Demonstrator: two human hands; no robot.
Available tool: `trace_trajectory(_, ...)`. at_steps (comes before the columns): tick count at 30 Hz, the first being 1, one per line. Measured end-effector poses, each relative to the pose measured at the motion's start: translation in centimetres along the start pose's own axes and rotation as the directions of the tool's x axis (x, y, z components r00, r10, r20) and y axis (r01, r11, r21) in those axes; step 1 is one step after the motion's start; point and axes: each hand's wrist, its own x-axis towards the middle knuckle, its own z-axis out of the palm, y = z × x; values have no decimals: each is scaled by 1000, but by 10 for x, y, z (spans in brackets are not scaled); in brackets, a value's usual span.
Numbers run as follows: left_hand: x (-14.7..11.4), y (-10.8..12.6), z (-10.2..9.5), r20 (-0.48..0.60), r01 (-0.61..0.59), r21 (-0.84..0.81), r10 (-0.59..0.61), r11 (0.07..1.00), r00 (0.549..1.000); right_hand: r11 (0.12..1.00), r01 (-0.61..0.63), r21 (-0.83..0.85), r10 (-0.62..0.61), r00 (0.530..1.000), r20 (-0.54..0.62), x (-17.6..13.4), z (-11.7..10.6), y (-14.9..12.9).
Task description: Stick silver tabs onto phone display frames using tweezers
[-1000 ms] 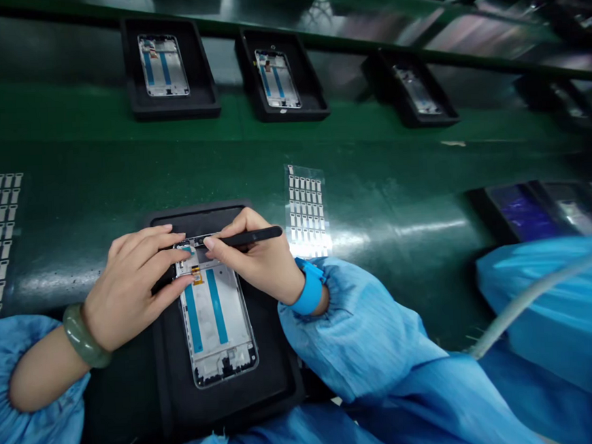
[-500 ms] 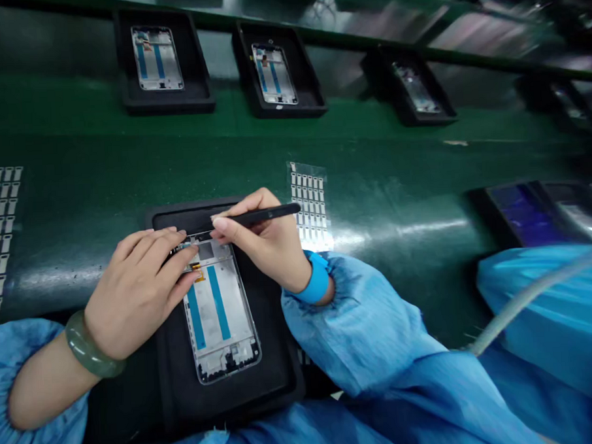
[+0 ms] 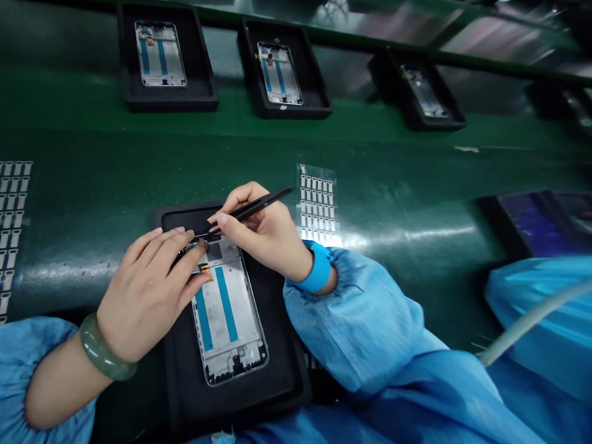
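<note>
A silver phone frame with two blue adhesive strips lies in a black foam tray in front of me. My left hand rests over the frame's upper left, its fingertips pressing on the top part and the thumb beside a small orange flex cable. My fingers hide much of that corner. My right hand grips black tweezers like a pen, their thin tip down at the frame's top edge near my left fingertips. What the tip touches is too small to make out.
Along the back stand black trays holding similar phone frames. A sheet of small white parts lies right of my tray, and a larger sheet at far left. On the right are a dark tray with a purple panel and a blue sleeve.
The tweezers' back end has swung upward and their tip has come closer to my left fingertips. My left hand keeps its place on the frame. The whole view has shifted slightly.
</note>
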Motion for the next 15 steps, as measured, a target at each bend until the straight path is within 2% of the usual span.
trace_trajectory(10,-1,0,1,3,-8,4,8,1000,1000,944,217,-249,-209,976,59,1,-1,-3)
trace_trajectory(15,0,0,0,13,-6,0,6,1000,1000,928,218,-303,-211,976,55,0,-2,-4)
